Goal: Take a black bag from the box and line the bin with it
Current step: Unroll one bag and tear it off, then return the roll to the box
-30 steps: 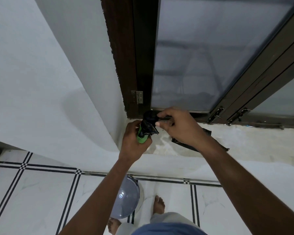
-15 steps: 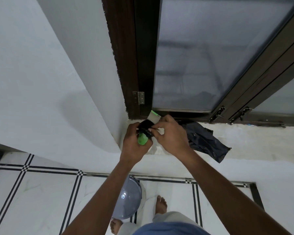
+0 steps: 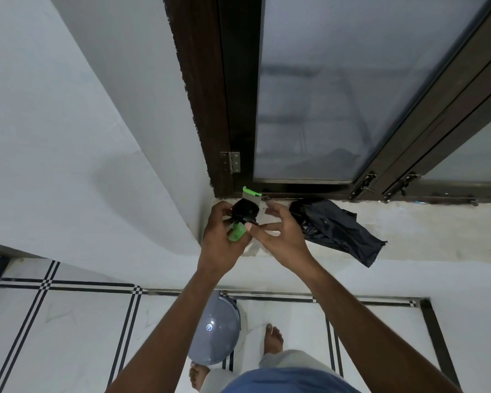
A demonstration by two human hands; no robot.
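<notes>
Left hand (image 3: 221,242) fingers (image 3: 220,207) curled round the green box (image 3: 237,232), black roll of bags (image 3: 245,210) poking out its top; grey flap (image 3: 251,195) open above it. Right hand (image 3: 281,236) fingers (image 3: 274,206) loosely spread, thumb and forefinger tips touching the roll end, holding nothing firmly. Just right of the hands, centre frame, one black bag (image 3: 335,229) lies on the window ledge (image 3: 425,231), thin glossy plastic, crumpled, partly folded flat. Bin (image 3: 214,334) is at lower centre on the tiled floor (image 3: 68,330), round, smooth grey domed lid, closed. Progress: bag looks already out of the box; roll likely being tucked back. Left: pick up bag, open bin, line it.
</notes>
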